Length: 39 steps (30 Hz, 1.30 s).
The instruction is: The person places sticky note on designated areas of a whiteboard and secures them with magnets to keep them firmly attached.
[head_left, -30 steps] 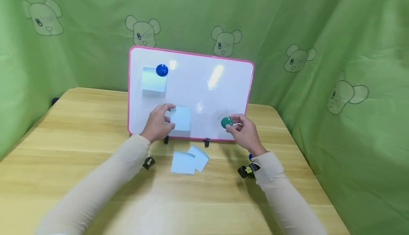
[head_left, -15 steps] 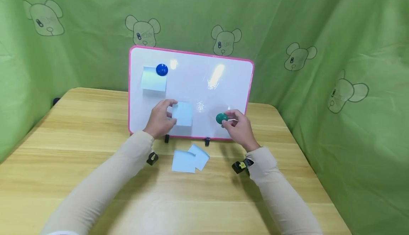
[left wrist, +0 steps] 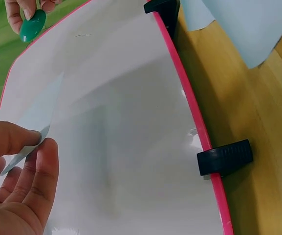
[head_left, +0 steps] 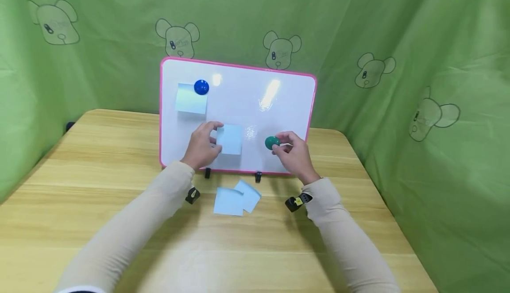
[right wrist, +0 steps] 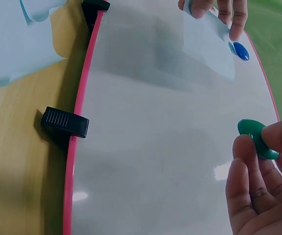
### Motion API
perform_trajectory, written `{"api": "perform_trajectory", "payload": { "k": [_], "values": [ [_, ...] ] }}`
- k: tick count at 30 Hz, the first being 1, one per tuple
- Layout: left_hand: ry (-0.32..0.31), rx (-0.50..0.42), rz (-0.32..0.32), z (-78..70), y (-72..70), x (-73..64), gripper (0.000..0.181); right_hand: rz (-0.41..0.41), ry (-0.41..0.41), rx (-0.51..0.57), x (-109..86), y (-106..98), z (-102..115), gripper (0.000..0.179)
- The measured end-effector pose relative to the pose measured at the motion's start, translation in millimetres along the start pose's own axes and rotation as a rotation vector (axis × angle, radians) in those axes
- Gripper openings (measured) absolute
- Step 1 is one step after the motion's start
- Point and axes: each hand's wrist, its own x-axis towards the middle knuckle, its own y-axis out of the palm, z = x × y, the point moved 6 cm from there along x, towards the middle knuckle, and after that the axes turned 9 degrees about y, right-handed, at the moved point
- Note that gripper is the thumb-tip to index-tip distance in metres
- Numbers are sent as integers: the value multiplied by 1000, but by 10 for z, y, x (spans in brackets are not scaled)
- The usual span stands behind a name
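They've edged closer together: left hand (head_left: 200, 147) pinching a blue note (head_left: 230, 140), right hand (head_left: 295, 156) a green magnet (head_left: 272, 142) farther right!

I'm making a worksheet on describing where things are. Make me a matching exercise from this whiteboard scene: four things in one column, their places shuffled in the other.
Things
1. Blue disc
2. Green disc
3. Two overlapping notes
4. Black clips

Places
A. Lying on the table
B. On the lower edge of the whiteboard
C. Over a corner of the upper-left note
D. Pinched in the person's right hand

Right pairs: 1-C, 2-D, 3-A, 4-B
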Motion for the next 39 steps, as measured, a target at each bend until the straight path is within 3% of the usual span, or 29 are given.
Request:
{"api": "perform_trajectory", "payload": {
  "k": [9,21,39],
  "values": [
    [23,-17,-10,-57,29,45,59,5,1,31,45,-2,38,28],
    [8,3,-4,-81,84,83,58,1,-12,16,76,-14,94,27],
    [26,38,-30,-96,24,144,55,5,-34,39,150,101,226,24]
  ]
}}
